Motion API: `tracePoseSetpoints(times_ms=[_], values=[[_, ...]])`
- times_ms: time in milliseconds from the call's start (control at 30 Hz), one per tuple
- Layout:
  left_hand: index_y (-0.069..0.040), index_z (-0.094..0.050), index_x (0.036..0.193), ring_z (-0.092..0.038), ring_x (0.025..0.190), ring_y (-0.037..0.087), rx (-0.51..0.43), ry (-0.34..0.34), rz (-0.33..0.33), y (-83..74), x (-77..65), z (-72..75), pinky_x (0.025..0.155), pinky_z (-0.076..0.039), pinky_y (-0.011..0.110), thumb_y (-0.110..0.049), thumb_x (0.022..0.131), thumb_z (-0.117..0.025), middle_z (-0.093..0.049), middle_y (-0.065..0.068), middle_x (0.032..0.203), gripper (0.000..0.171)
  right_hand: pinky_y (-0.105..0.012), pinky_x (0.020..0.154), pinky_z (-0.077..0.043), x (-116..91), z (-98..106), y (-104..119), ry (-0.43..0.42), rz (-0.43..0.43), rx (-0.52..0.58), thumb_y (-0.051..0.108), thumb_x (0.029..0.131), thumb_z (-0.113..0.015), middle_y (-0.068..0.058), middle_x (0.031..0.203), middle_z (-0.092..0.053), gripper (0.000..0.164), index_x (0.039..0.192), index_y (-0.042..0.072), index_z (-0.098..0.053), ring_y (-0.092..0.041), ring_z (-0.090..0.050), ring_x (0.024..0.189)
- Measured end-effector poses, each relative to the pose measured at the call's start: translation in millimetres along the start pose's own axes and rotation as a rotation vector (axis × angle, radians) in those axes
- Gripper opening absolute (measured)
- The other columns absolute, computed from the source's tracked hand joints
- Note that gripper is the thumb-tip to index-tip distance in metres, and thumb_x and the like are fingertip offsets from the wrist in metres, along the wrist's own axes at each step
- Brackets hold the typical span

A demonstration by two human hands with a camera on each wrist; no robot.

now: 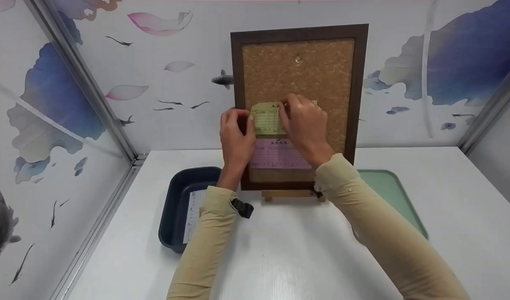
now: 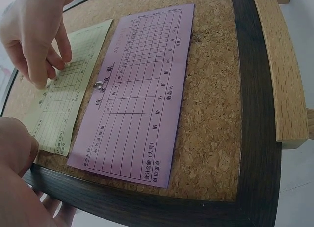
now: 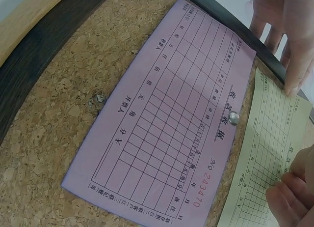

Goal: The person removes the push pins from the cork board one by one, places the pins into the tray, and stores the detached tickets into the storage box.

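A framed cork board [image 1: 298,83] stands upright on a small wooden easel [image 1: 288,194]. My left hand [image 1: 238,133] grips the board's left frame edge, thumb on the side of a yellow receipt slip [image 1: 265,121] and fingers behind the frame. Curled fingers of my right hand [image 1: 307,125] are at the slip's upper middle; I cannot tell whether they pinch something. Below the slip, a pink receipt slip [image 2: 137,94] lies flat on the cork, with a silver thumbtack [image 3: 233,118] at its top middle.
A dark blue tray [image 1: 167,216] with a white printed slip [image 1: 192,212] in it stands left of the board, partly behind my left forearm. On the right is a pale green tray [image 1: 392,187], partly covered by my right sleeve. Patterned panels surround the white table [image 1: 271,262].
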State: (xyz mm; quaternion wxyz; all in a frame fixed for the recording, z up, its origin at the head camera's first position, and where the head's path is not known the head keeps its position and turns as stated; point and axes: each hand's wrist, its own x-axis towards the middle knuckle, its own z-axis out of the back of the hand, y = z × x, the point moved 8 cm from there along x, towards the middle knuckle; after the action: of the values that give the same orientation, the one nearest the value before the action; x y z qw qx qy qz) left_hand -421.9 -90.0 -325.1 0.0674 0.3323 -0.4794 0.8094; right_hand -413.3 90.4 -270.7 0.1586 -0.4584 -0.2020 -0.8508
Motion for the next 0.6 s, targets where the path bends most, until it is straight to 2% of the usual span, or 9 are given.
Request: tracePoseSetpoints(times_ms=[600], values=[[-0.008, -0.069, 0.122, -0.055, 0.136, 0.023, 0.000, 0.004, 0.020, 1.8, -1.1, -1.7, 0.117, -0.049, 0.040, -0.020, 0.111, -0.063, -0.057, 0.011, 0.144, 0.017, -0.052, 0.063, -0.062, -3.3, 1.7, -1.7, -0.001, -0.002, 0.035, 0.021, 0.105, -0.072, -0.013, 0.100, -0.081, 0.016, 0.106, 0.007, -0.078, -0.034, -0.078, 0.079]])
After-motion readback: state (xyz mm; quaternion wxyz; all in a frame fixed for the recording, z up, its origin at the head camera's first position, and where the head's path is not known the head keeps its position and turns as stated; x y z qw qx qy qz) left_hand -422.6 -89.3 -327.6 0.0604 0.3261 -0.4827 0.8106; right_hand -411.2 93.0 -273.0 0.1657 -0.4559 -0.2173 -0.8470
